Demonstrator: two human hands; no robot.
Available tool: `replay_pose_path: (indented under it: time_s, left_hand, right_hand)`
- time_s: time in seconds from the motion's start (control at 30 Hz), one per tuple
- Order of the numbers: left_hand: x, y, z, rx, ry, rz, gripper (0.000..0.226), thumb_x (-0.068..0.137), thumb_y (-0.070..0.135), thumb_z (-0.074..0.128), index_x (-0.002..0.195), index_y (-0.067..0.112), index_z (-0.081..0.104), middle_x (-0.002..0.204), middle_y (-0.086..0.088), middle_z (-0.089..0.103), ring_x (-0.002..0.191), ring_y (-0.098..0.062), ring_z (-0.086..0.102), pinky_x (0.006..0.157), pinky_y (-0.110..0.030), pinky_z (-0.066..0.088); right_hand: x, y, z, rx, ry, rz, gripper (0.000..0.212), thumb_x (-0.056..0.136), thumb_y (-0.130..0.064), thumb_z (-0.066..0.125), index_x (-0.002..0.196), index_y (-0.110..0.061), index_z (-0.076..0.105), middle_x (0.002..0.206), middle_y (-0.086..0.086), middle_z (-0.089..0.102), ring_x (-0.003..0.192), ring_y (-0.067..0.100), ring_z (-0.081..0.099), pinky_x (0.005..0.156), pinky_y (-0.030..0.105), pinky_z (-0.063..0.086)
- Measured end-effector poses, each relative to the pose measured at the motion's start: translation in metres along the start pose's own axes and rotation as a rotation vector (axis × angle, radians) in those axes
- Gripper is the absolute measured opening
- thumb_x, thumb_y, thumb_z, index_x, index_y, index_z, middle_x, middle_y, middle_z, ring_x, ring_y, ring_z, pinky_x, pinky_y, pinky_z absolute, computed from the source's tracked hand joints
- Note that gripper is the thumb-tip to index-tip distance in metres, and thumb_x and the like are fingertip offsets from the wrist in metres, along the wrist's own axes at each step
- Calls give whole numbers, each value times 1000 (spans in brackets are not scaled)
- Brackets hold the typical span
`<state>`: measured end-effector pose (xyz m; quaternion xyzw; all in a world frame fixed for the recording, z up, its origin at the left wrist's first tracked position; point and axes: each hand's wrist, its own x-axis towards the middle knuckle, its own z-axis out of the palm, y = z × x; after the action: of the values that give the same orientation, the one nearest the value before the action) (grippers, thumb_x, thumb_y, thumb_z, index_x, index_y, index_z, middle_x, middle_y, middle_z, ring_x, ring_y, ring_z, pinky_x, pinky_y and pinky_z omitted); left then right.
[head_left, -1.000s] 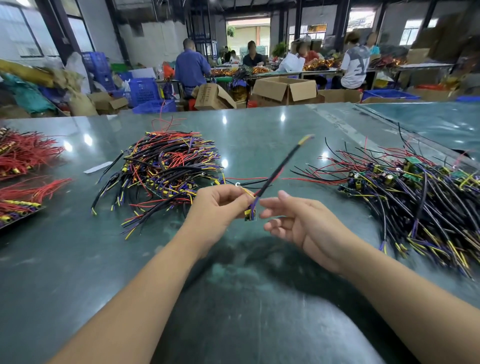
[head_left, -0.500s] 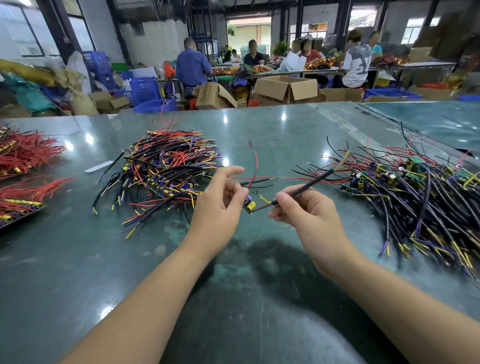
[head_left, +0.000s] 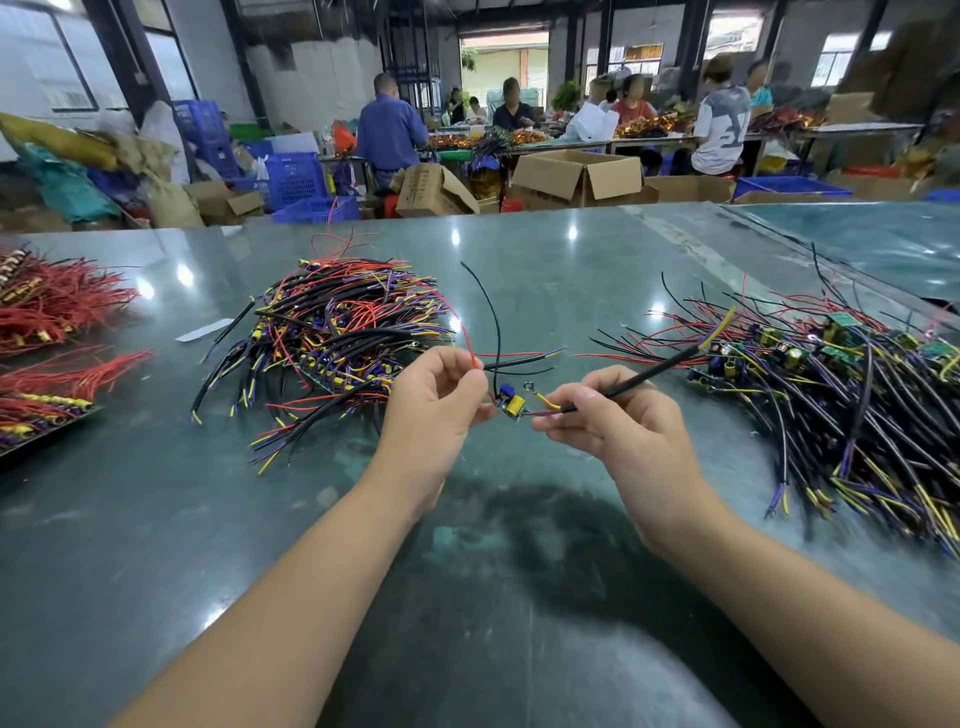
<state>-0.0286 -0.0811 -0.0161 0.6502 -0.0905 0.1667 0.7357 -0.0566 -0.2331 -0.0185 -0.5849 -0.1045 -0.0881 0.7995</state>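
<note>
My left hand pinches the red and black leads right at the board, which hangs between both hands above the table. My right hand is clamped on the sleeve. I'd hold the board steady (leads taut, I judge) and slide the sleeve straight toward it.

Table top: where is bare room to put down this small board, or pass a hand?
Bare table spreads across the whole near side, and in the gap between the middle wire pile and the right wire pile. The far strip behind the piles is bare too. Crowded: both piles and the red bundles at the left edge.
</note>
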Motion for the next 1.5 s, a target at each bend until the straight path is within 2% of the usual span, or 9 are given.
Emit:
replay_pose_path:
  time_s: [0.13,0.23,0.33,0.47,0.7,0.97,1.13,1.23,1.5]
  left_hand:
    - [-1,0,0,-25,-76,-8,32,86,-14,49,72,14,48,60,12,54,60,-1,51,64,-20,53]
    - [-3,0,-2,-51,-133,-13,30,87,-11,54,71,14,48,68,11,62,68,-7,56,71,-24,55]
    - [-4,1,-2,-56,-154,-58,27,88,-9,54,73,13,53,78,4,66,78,-12,59,73,-25,56]
    - [-5,5,0,44,-197,-109,28,91,-6,49,85,15,66,82,6,69,83,-12,61,73,-25,56]
    - [-10,10,-8,175,-356,-46,23,84,3,66,104,11,69,84,9,72,77,0,61,71,-11,46]
    - [-7,8,-3,197,-158,33,19,92,5,56,87,17,69,69,10,70,64,-1,64,67,-16,53]
    - [-2,10,-5,75,-54,-2,18,94,4,53,84,10,67,63,5,70,58,-4,64,60,-16,53]
    - [-1,11,-7,-46,-21,-83,18,95,9,52,83,12,66,64,3,71,58,-5,65,57,-15,52]
    - [5,4,-11,14,203,-49,23,95,10,53,75,12,64,63,6,69,48,-1,52,51,-12,45]
  right_hand:
    - [-1,0,1,-57,-24,-11,20,93,-1,52,73,0,56,75,12,65,67,17,69,71,25,57]
    - [-1,0,0,-105,-9,-19,21,91,-12,57,76,2,55,75,8,67,66,14,67,71,26,56]
    - [1,0,-2,-103,20,-26,25,92,-14,57,79,8,58,72,6,69,65,14,67,67,22,55]
    - [1,3,-2,-115,41,-33,24,93,-13,55,75,2,58,71,3,69,65,10,66,67,21,54]
    - [4,4,-8,-151,110,-23,25,94,-17,55,72,-7,60,68,-1,69,74,17,68,81,37,53]
    - [3,6,-6,-121,27,-12,25,93,-14,57,81,9,59,64,-3,67,62,7,64,65,18,53]
    - [0,4,-3,-113,-131,118,15,93,-15,55,83,-4,57,59,0,63,52,12,62,56,22,52]
    - [-1,2,-2,-65,-137,107,11,93,-10,54,84,-5,58,60,2,65,53,12,64,55,21,53]
    - [-1,5,2,-120,-187,85,13,92,-5,56,79,-8,57,62,6,66,53,14,64,53,21,52]
